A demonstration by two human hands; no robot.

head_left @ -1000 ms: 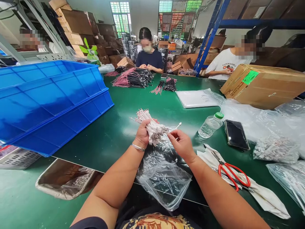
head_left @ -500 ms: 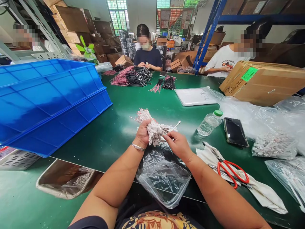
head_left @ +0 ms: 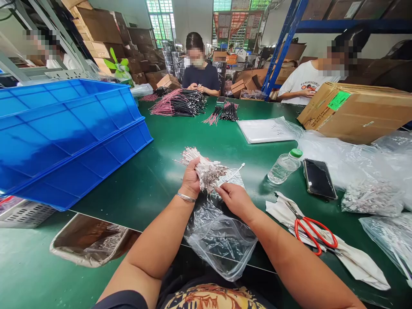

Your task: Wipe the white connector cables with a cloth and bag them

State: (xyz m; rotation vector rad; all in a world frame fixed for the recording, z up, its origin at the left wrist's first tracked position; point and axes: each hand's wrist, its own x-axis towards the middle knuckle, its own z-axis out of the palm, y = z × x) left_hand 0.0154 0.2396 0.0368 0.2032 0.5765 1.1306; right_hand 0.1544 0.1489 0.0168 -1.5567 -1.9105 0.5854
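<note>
A thick bundle of white wires with small connectors (head_left: 209,171) is held above the green table (head_left: 154,180). My left hand (head_left: 192,178) wraps round the bundle from its left side. At the bundle's lower right end, my right hand (head_left: 233,197) has its fingers pressed together against the connector ends; what lies between the fingertips is too small to tell. One white wire (head_left: 236,171) sticks out to the right, above the right hand. Beneath the hands lies a clear plastic bag (head_left: 222,244) at the table's near edge.
Blue crates (head_left: 71,141) stand at the left. To the right are a bottle (head_left: 285,166), a phone (head_left: 319,179), red-handled scissors (head_left: 313,234) on a cloth and bagged parts (head_left: 373,197). Black and pink wires (head_left: 180,102) lie across the table near a seated person (head_left: 206,77).
My right hand has moved slightly down and left along the connector ends. My left hand still holds the bundle, whose connector ends now face more towards the camera.
</note>
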